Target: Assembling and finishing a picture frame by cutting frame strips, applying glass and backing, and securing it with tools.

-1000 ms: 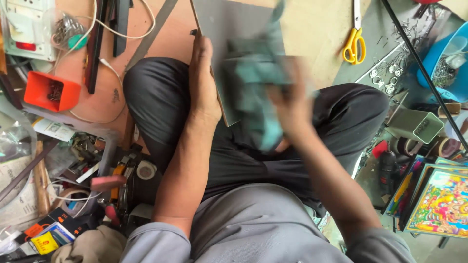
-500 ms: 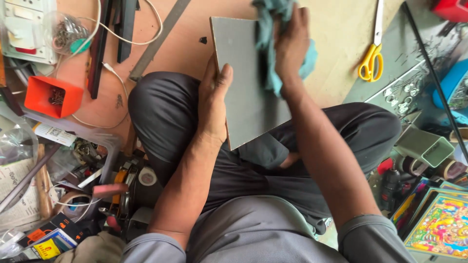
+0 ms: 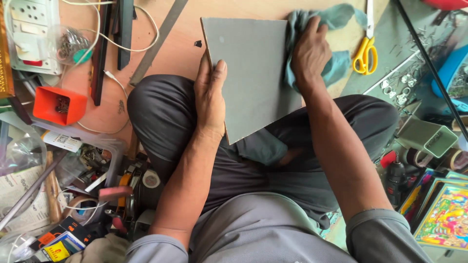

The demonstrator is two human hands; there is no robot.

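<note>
At the far left of the floor lies a white power strip (image 3: 22, 36) with a small bag of metal rings (image 3: 72, 45) beside it, and just below them an orange plastic tray (image 3: 58, 104) holding small fasteners. A long metal ruler (image 3: 158, 41) runs diagonally across the brown board (image 3: 161, 63) that serves as a worktop, near a white cable (image 3: 117, 39).

The person sits cross-legged in dark trousers (image 3: 161, 117). The left hand (image 3: 210, 100) is closed along the left edge of a flat grey panel (image 3: 253, 73), thumb on the face and fingers wrapped behind, steadying it. The panel rests tilted on the lap, its lower corner between the knees and its top edge reaching out over the brown board.

The right hand (image 3: 308, 53) is pressed down on a bunched teal cloth (image 3: 336, 58), fingers curled over it, at the panel's upper right edge. Part of the cloth hangs past the edge toward the yellow-handled scissors (image 3: 364, 53), which lie apart from the hand.

Judging from this, the wiping of the panel looks well in hand: the visible grey face is even and free of marks apart from a faint pale spot near the top left. With the cloth at the upper right margin, what seems left is that edge, perhaps the lower corner, and the hidden reverse, whose condition cannot be told.

Further right sit a pale green rectangular tube (image 3: 426, 136) and a brightly coloured framed picture (image 3: 446, 214)
</note>
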